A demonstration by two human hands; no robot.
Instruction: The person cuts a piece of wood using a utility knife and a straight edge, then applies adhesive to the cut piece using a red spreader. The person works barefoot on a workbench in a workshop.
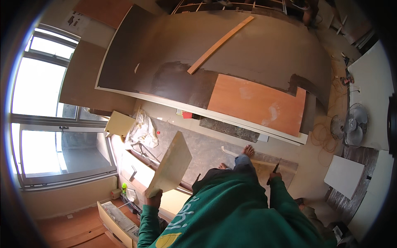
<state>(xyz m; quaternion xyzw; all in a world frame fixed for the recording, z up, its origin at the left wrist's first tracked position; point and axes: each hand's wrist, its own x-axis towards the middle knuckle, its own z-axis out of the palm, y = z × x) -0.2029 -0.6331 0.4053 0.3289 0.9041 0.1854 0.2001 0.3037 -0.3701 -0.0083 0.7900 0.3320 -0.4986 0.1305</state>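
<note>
My left hand (154,200) grips the lower corner of a flat pale board (173,163), which stands tilted up at my left side. On my right, at hip height, my right hand (274,177) is closed around a slim dark tool with a pointed tip (276,167); its exact kind is too small to tell. In front of me stands a large worktable (281,45) with a dark brown top. An orange-brown sheet (252,101) with a notched corner lies along its near edge, and a long wooden strip (221,44) rests diagonally farther back.
A crumpled plastic bag (142,130) and a yellowish panel (120,123) are by the windows. An open drawer-like box (120,223) sits at lower left. At right are a fan (355,124), loose cable (320,138) and a white panel (345,175). Other people's limbs show at the far edge.
</note>
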